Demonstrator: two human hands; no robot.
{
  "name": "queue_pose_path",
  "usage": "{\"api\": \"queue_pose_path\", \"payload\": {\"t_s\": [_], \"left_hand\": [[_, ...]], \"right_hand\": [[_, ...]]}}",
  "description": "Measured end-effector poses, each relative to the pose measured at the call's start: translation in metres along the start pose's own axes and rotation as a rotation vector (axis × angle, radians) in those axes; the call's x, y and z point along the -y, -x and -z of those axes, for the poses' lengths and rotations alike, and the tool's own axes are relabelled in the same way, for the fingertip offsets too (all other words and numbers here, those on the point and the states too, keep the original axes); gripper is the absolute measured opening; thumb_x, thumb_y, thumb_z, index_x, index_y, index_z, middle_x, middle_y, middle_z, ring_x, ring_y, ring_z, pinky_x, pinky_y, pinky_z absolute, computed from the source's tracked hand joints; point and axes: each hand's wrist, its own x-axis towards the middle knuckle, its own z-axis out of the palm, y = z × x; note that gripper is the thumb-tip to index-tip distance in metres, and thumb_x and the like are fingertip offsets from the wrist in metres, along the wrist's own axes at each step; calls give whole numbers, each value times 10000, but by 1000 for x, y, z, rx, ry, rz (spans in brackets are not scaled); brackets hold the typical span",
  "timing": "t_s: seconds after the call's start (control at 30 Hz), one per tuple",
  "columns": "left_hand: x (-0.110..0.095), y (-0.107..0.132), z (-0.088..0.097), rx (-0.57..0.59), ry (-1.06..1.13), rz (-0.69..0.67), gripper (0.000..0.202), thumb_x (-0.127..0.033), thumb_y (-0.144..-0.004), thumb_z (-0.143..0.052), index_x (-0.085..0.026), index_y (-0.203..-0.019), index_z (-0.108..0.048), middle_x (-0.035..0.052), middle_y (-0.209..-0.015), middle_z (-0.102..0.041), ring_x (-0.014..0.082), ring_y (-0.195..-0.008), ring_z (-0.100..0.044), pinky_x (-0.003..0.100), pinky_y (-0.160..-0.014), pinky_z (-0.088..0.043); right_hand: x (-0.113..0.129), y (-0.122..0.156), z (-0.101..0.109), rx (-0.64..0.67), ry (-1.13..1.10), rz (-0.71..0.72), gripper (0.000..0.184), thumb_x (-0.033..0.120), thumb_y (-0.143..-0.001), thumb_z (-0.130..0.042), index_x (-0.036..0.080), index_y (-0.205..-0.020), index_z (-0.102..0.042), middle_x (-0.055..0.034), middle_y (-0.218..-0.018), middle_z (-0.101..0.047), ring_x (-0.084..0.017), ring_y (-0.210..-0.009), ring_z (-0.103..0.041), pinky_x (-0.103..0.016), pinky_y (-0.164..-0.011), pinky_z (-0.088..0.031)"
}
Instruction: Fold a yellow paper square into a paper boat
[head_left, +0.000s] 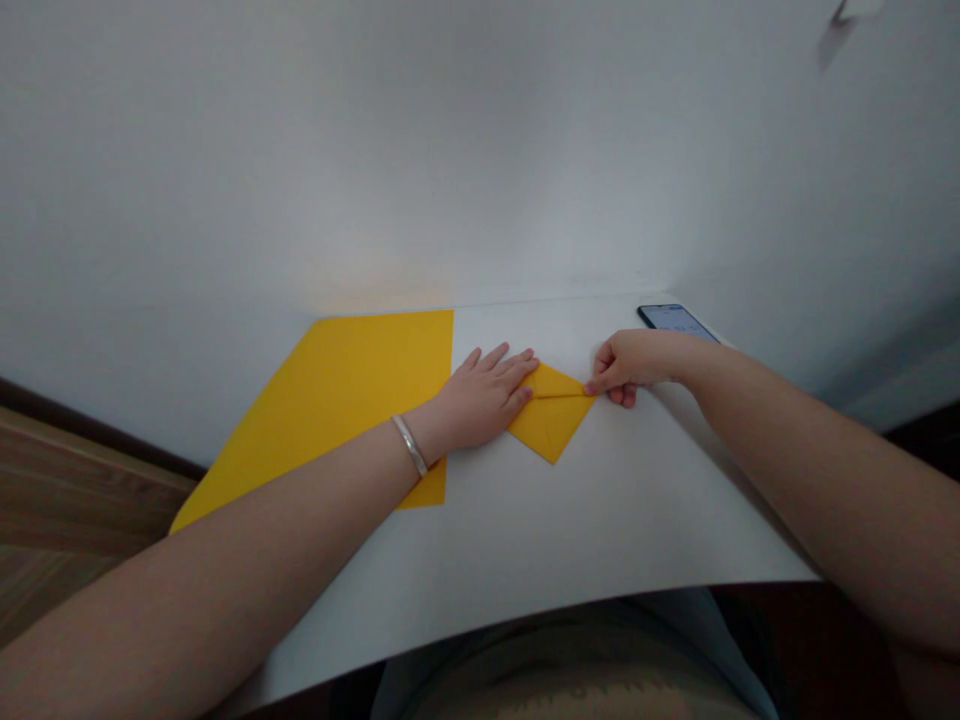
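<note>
A small folded piece of yellow paper [553,420], diamond-shaped with a crease running across it, lies on a white table [585,520] in front of me, slightly right of centre. My left hand [484,395] lies open and flat, palm down, with its fingertips on the left corner of the piece. A silver bracelet [409,445] sits on that wrist. My right hand [634,365] is curled, with its fingertips at the right corner where the crease ends. I cannot tell whether it pinches the corner or only presses on it.

Under my left wrist and stretching away to the left is a large flat yellow sheet [352,390], just beside the folded piece. A phone [675,320] with its screen lit lies behind my right hand, near the far table edge. A plain pale wall rises beyond.

As I judge it, the risks are small. The smooth table could let the piece slide if one hand presses harder than the other, skewing the crease. My left forearm could drag the large sheet along.
</note>
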Motion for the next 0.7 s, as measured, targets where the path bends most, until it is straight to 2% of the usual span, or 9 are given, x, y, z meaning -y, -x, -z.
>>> {"api": "queue_pose_path", "payload": {"t_s": [0.07,0.27,0.37,0.53,0.7], "left_hand": [[0,0,0,-2,5,0,523,-387,-990,-190,-202,-1474,-259,25,-1557,-246,266,-1429,-192,501,-1148,-172],[-2,2,1,-14,10,8,522,-396,-990,-209,-194,-1466,-278,38,-1549,-267,264,-1423,-213,495,-1145,-187],[-4,3,2,-18,4,10,535,-425,-988,-223,-190,-1465,-281,42,-1549,-267,265,-1424,-212,496,-1146,-192],[-6,4,2,-22,-1,25,534,-402,-991,-213,-186,-1478,-253,50,-1552,-257,255,-1434,-192,486,-1147,-195],[-6,2,4,2,-37,-1,507,-387,-994,-191,-266,-1484,-248,20,-1552,-263,280,-1423,-217,517,-1131,-215]], "right_hand": [[0,3,0,-8,-23,20,263,416,-714,-668,193,-606,-580,-4,-624,-658,-127,-566,-617,-253,-585,-442],[2,14,0,24,-73,86,133,324,-724,-633,191,-716,-624,10,-648,-634,-95,-543,-563,-223,-471,-327],[1,12,-1,1,-57,136,124,304,-713,-629,187,-752,-641,12,-641,-621,-95,-538,-549,-227,-497,-359],[5,13,-2,-38,44,109,203,356,-736,-601,178,-641,-618,-5,-612,-611,-104,-524,-526,-246,-513,-382],[15,20,-1,-75,225,74,224,328,-767,-553,188,-600,-608,-20,-621,-653,-132,-563,-579,-260,-573,-418]]}}
